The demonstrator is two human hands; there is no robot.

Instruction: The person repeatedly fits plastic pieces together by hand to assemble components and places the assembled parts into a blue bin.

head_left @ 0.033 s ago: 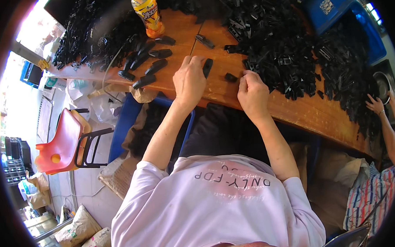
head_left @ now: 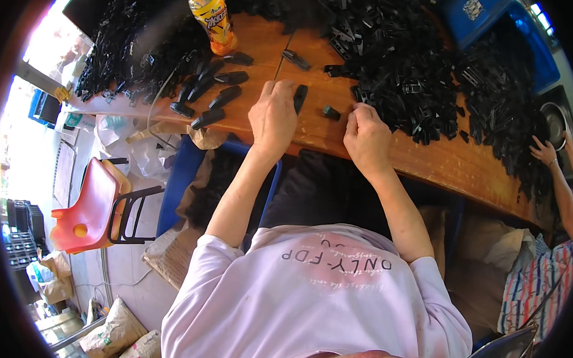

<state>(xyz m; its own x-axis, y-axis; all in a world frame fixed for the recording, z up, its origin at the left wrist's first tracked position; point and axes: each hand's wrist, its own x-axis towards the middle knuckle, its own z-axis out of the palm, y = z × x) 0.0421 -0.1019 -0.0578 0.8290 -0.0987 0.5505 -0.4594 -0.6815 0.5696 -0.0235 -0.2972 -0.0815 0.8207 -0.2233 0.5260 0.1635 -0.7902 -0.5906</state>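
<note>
My left hand (head_left: 273, 119) is closed at the table's near edge. A long black plastic piece (head_left: 301, 99) sticks out upright beside its fingertips, held there. To the right, my right hand (head_left: 367, 139) has its fingers curled and pressed together; what they pinch, if anything, is hidden. A short dark piece (head_left: 331, 112) lies just left of those fingertips, with a small gap between. Several elongated black plastic pieces (head_left: 225, 96) are spread on the wood beyond my left hand. One more black piece (head_left: 295, 60) lies farther off, past both hands.
Large heaps of black plastic parts (head_left: 396, 68) cover the far and right side of the wooden table (head_left: 316, 130). A yellow-labelled bottle (head_left: 214, 24) stands beyond the left pieces. Blue bins (head_left: 473, 11) are at the far right. Another person's hand (head_left: 543, 151) reaches the right heap.
The short dark piece has shifted slightly left, away from my right fingertips. Both hands stay almost where they were.
</note>
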